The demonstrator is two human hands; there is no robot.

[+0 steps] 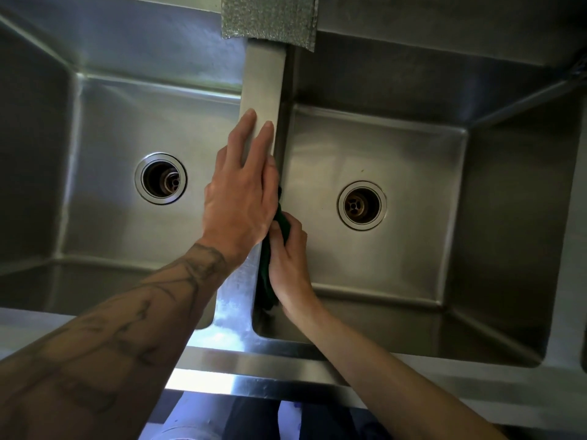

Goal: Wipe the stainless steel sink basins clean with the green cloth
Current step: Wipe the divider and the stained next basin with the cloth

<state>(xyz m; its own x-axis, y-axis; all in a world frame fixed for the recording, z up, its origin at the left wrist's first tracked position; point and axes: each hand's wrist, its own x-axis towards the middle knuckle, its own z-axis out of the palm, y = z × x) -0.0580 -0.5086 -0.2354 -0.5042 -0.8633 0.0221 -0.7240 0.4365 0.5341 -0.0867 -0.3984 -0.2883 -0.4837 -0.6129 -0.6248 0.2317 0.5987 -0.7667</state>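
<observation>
the green cloth (266,277) is held bunched in the right hand (290,265), whose grip is clamped on it, and is pressed against the divider-side wall of the right basin (413,173). its long axis runs 6 to 12 o'clock along the divider (263,81). the left hand (241,201) is laid flat on the divider top, fingers straight, holding nothing. the drain (362,205) lies at 3 o'clock of the cloth, nearer the right hand.

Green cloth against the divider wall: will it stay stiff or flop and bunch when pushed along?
Probably floppy: the green cloth is crumpled under the right hand, with a loose end trailing beside the wrist. It likely moulds to the divider wall instead of holding shape. On smooth steel it should slide easily, given hand pressure.
</observation>
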